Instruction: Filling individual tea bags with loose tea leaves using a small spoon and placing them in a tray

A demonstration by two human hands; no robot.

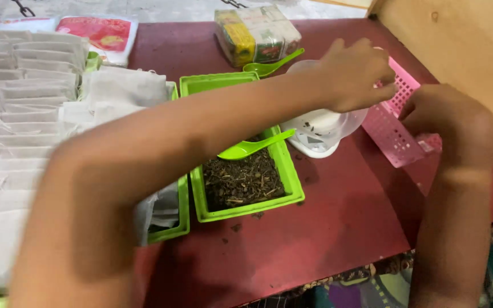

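Fingers of both our hands meet over the pink perforated plastic basket [395,134] at the right of the dark red tabletop [326,228].

Our left hand [355,74], reaching across, pinches its fingers [384,91] narrow; whether they hold anything we cannot tell. Our right hand [449,117] curls closed at the basket's far edge, its grip hidden. The basket lies just beneath both, long axis slanting away. Nearby, a green rectangular plastic tray [289,182] holds dark dried leaves and a green plastic spoon [252,148]; a small white scale [320,134] stands beside it.

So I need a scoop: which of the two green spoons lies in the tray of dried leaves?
The nearer green spoon, resting across the leaf tray; the other spoon lies on the table by the packets.
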